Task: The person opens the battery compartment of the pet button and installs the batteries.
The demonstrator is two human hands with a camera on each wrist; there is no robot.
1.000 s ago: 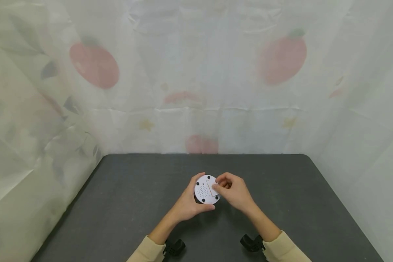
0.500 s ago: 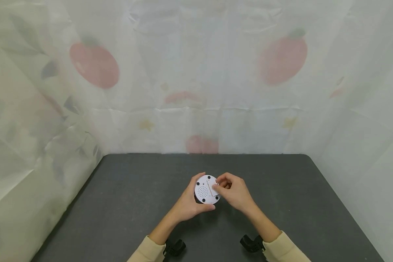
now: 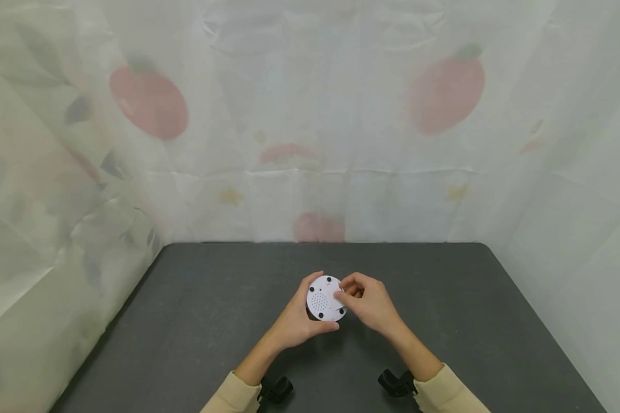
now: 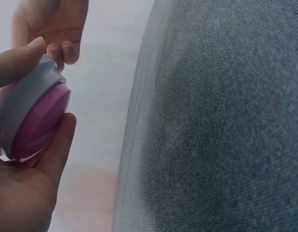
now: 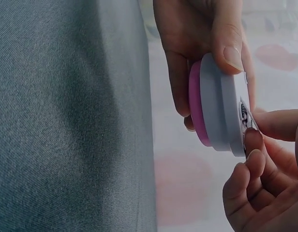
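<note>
A: Holding the disc [image 3: 324, 298] just below frame centre, the left hand [image 3: 295, 321] wraps thumb and fingers round its rim, the white underside with its dots and small holes turned up to the camera.

B: Why lifted off the table [image 3: 186, 321]?

A: So the right hand [image 3: 373, 303] can work the flat face, I'd judge. In the right wrist view its fingertips [image 5: 253, 140] press together on a small part at the disc's [image 5: 219, 106] edge, at right of frame.

B: And the pink side?

A: Faces down into the left palm [image 4: 23, 193], lower left of the left wrist view, cradled steady.
</note>
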